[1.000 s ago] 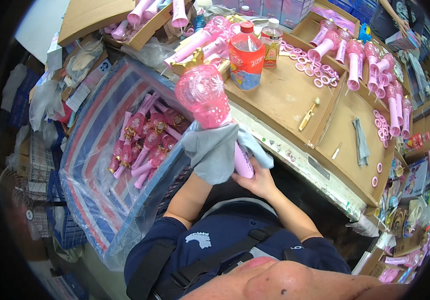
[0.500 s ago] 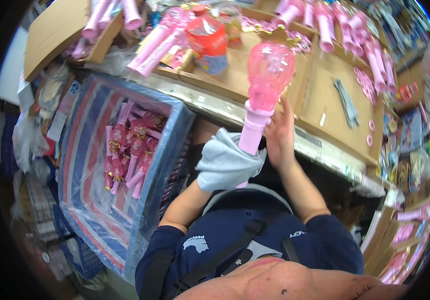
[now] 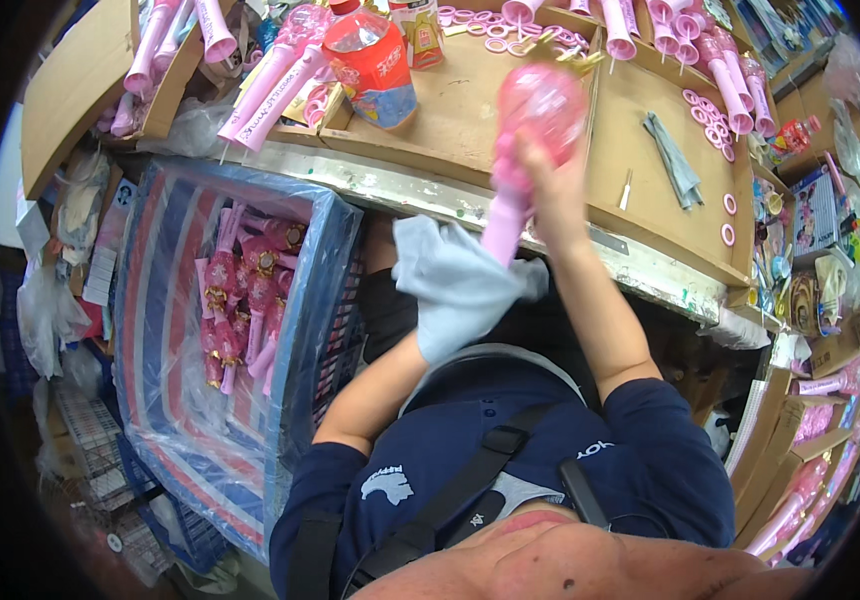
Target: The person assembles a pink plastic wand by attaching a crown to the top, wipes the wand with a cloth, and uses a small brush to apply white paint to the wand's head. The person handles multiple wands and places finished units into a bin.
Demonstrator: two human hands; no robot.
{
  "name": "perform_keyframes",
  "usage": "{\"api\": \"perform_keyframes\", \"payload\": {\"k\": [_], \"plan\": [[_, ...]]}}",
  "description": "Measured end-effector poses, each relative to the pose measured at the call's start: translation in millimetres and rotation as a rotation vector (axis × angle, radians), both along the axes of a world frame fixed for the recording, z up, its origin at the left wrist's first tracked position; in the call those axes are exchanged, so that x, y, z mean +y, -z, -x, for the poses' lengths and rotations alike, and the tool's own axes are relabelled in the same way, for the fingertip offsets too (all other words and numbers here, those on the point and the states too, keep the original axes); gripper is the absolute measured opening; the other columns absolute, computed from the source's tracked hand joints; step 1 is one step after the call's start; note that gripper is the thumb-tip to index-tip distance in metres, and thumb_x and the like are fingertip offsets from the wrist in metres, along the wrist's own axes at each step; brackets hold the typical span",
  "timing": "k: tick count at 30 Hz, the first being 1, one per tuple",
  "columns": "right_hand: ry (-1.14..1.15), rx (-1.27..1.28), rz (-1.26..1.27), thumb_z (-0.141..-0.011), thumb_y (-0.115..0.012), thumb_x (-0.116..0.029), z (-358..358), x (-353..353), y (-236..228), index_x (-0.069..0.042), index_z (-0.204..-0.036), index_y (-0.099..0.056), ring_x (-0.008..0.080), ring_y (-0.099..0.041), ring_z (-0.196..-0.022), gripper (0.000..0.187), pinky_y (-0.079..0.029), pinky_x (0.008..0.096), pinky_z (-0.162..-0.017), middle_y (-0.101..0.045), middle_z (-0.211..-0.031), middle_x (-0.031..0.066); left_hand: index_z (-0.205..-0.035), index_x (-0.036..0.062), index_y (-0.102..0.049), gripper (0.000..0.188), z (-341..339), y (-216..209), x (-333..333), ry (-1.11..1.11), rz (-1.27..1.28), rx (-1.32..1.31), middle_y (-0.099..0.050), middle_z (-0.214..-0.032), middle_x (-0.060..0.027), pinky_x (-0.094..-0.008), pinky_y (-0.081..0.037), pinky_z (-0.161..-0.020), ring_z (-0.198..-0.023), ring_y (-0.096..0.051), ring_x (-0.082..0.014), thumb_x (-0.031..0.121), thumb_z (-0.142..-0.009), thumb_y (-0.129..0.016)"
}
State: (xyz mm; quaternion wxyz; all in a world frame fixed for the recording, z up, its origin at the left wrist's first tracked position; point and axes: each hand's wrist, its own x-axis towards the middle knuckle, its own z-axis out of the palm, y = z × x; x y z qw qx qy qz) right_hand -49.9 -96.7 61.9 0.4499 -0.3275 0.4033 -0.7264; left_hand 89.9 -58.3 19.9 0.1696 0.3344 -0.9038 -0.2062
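Pink crown-topped wand (image 3: 542, 108) held up in front of the torso, tilted, bulb end over the near edge of the cardboard tray (image 3: 440, 125). Right hand (image 3: 553, 190): fingers wrapped round the lower bulb near the neck, presumably because the taper there gives a surer hold on smooth plastic. Left hand: covered by a pale grey-blue cloth (image 3: 455, 275) lying against the handle's lower end; its grip cannot be told. The cloth would, in my judgement, keep bare skin off the handle. Pink rings (image 3: 708, 117) lie loose in the right-hand compartment, probably for easy picking; a grey strip of cloth (image 3: 672, 160) lies near them. Left of the body, more wands (image 3: 250, 290) are heaped in a striped, plastic-lined crate (image 3: 335, 210), the lining likely sparing them scuffs. Red-labelled bottle (image 3: 370, 70) stands toward the tray's left end, seemingly out of the hands' way
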Motion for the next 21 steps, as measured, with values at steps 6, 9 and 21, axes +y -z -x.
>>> {"api": "perform_keyframes", "payload": {"k": [6,9,21], "plan": [[0.006,-0.044,0.029,-0.085,-0.064,-0.044,25.6,-9.7,-10.1,0.001,-0.123,-0.047,0.0153,-0.063,-0.075,0.061,-0.055,0.0297,-0.065,-0.061,-0.099,0.012,-0.075,0.0118,-0.062,0.024,-5.4,-5.0,24.7,0.091,-0.001,-0.075,-0.058,-0.069,-0.0071,-0.0432,-0.038,-0.063,-0.071,-0.056,-0.0301,0.033,-0.069,-0.072],[-0.031,-0.179,-0.005,-0.086,-0.061,-0.05,21.5,-11.4,-9.3,0.002,-0.122,-0.047,0.0169,-0.065,-0.074,0.065,-0.056,0.0307,-0.065,-0.061,-0.1,0.0146,-0.093,0.0076,-0.056,0.033,-17.4,-12.2,28.7,0.153,-0.573,0.567,-0.06,-0.084,-0.0068,-0.0376,-0.045,-0.069,-0.082,-0.058,-0.0232,0.037,-0.082,-0.065],[-0.125,-0.409,-0.114,-0.091,-0.033,-0.068,16.3,-2.5,-0.9,-0.003,-0.124,-0.049,0.0204,-0.065,-0.082,0.074,-0.057,0.0354,-0.067,-0.063,-0.1,0.0131,-0.08,0.0054,-0.054,0.025,-10.8,-2.2,11.1,-0.094,-1.189,0.621,-0.057,-0.076,-0.0123,-0.0364,-0.047,-0.057,-0.065,-0.058,-0.0242,0.028,-0.092,-0.055]]}}
